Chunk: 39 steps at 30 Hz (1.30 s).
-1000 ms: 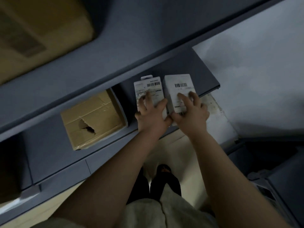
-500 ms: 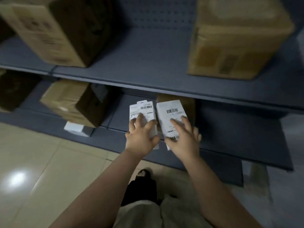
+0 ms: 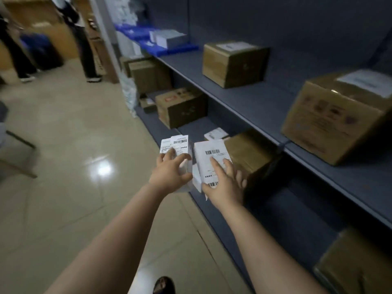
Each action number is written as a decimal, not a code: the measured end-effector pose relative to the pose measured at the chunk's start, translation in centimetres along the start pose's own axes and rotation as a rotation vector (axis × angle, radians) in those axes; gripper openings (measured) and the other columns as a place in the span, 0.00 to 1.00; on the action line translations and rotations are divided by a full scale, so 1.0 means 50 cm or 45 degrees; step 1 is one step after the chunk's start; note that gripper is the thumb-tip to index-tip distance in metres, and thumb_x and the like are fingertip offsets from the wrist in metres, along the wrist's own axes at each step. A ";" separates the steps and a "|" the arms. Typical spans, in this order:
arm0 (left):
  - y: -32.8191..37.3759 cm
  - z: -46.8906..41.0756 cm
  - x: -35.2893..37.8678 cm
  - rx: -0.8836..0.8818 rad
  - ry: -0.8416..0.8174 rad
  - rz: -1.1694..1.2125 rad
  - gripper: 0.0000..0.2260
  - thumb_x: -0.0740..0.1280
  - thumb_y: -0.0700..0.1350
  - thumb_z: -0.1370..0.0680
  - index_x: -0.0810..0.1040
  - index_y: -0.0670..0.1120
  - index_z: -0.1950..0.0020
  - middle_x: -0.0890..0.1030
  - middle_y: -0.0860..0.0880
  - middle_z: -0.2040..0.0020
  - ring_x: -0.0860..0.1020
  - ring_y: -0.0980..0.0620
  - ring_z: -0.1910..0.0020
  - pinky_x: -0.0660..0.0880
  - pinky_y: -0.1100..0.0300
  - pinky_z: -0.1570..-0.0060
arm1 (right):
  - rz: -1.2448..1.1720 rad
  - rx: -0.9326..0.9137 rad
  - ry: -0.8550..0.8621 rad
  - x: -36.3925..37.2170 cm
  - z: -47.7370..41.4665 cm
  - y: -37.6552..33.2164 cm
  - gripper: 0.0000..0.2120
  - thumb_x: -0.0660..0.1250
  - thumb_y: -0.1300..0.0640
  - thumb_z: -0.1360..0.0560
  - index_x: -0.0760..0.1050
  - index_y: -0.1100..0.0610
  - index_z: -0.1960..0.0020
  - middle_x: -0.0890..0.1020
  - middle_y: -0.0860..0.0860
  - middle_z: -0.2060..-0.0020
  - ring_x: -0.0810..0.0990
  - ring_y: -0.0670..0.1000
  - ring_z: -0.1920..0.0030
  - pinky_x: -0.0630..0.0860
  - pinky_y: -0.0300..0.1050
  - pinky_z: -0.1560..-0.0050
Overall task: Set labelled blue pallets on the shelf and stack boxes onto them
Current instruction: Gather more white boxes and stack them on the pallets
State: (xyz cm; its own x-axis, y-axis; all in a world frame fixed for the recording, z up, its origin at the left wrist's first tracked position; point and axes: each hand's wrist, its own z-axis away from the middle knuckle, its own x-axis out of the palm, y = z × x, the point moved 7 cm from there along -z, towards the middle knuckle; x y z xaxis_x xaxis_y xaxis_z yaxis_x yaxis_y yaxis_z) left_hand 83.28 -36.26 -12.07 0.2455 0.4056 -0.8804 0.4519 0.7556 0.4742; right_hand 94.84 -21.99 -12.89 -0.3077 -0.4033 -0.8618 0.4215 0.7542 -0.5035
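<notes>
My left hand (image 3: 171, 171) grips a small white box with a barcode label (image 3: 178, 145). My right hand (image 3: 224, 183) grips a second white barcoded box (image 3: 209, 154); its fingers lie across the label. I hold both boxes side by side in the aisle, level with the lower tier of the grey shelf (image 3: 261, 102). Far down the shelf lie blue pallets (image 3: 169, 49) with white boxes (image 3: 169, 39) stacked on them.
Brown cartons stand on the shelf: one mid-shelf (image 3: 233, 62), one at right (image 3: 339, 117), others on the lower tiers (image 3: 180, 107). Two people (image 3: 82, 39) stand at the far end of the tiled aisle. A chair leg (image 3: 19, 166) sits at left.
My view has swung from facing the shelf to looking left along the aisle. Both hands still hold the two white boxes, now carried out in front of the shelf edge.
</notes>
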 end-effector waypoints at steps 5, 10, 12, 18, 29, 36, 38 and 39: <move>-0.224 -0.164 -0.242 -0.084 0.156 0.007 0.20 0.65 0.57 0.28 0.69 0.63 0.37 0.62 0.46 0.28 0.57 0.40 0.30 0.66 0.45 0.33 | -0.091 -0.128 0.056 0.054 -0.228 -0.295 0.33 0.67 0.40 0.31 0.62 0.38 0.28 0.57 0.46 0.26 0.61 0.58 0.34 0.55 0.56 0.31; -0.358 -0.320 -0.466 -0.084 0.312 -0.034 0.19 0.65 0.55 0.26 0.70 0.62 0.36 0.65 0.47 0.31 0.59 0.40 0.31 0.66 0.49 0.34 | -0.188 -0.172 0.077 0.072 -0.430 -0.535 0.29 0.68 0.42 0.30 0.67 0.39 0.31 0.59 0.45 0.26 0.63 0.59 0.36 0.57 0.53 0.32; -0.396 -0.378 -0.544 -0.100 0.357 -0.033 0.19 0.64 0.56 0.25 0.69 0.62 0.35 0.65 0.47 0.31 0.58 0.42 0.32 0.66 0.48 0.34 | -0.228 -0.219 0.093 0.067 -0.503 -0.626 0.28 0.69 0.43 0.31 0.68 0.38 0.32 0.60 0.45 0.26 0.63 0.59 0.34 0.56 0.52 0.32; -0.463 -0.533 -0.703 -0.089 0.414 -0.228 0.20 0.62 0.59 0.27 0.66 0.63 0.35 0.64 0.48 0.31 0.59 0.42 0.32 0.70 0.41 0.40 | -0.154 -0.400 0.114 0.047 -0.700 -0.834 0.29 0.69 0.42 0.30 0.68 0.39 0.31 0.60 0.46 0.26 0.63 0.59 0.34 0.57 0.53 0.34; -0.588 -0.923 -0.934 -0.211 0.496 -0.334 0.20 0.61 0.58 0.25 0.66 0.63 0.33 0.65 0.47 0.32 0.60 0.40 0.32 0.69 0.41 0.39 | -0.243 -0.582 0.094 0.084 -1.150 -1.090 0.28 0.69 0.42 0.32 0.70 0.40 0.32 0.65 0.44 0.29 0.64 0.58 0.34 0.62 0.56 0.33; -0.651 -1.204 -1.079 -0.193 0.583 -0.333 0.20 0.61 0.58 0.25 0.65 0.63 0.33 0.66 0.47 0.33 0.60 0.41 0.32 0.70 0.41 0.40 | -0.264 -0.633 0.154 0.082 -1.438 -1.240 0.26 0.67 0.42 0.30 0.70 0.40 0.33 0.66 0.43 0.29 0.65 0.58 0.35 0.61 0.54 0.37; -0.665 -1.283 -1.096 -0.173 0.567 -0.354 0.21 0.61 0.59 0.25 0.65 0.63 0.33 0.67 0.48 0.33 0.60 0.41 0.32 0.70 0.42 0.41 | -0.246 -0.629 0.186 0.092 -1.507 -1.259 0.26 0.67 0.42 0.30 0.70 0.41 0.32 0.66 0.43 0.29 0.65 0.57 0.35 0.61 0.54 0.38; -0.673 -1.323 -1.102 -0.155 0.557 -0.367 0.21 0.61 0.59 0.25 0.65 0.63 0.33 0.66 0.47 0.33 0.60 0.41 0.32 0.70 0.41 0.41 | -0.234 -0.619 0.203 0.097 -1.540 -1.265 0.26 0.66 0.42 0.30 0.70 0.41 0.32 0.66 0.44 0.29 0.64 0.57 0.36 0.61 0.53 0.38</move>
State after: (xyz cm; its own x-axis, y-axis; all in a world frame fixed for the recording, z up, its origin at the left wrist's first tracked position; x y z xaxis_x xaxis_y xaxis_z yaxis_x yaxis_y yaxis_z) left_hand -2.19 -50.02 20.35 -0.2659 0.3297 -0.9059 0.3392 0.9116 0.2322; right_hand 0.99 -31.75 19.55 -0.4810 -0.4961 -0.7228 -0.0831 0.8466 -0.5258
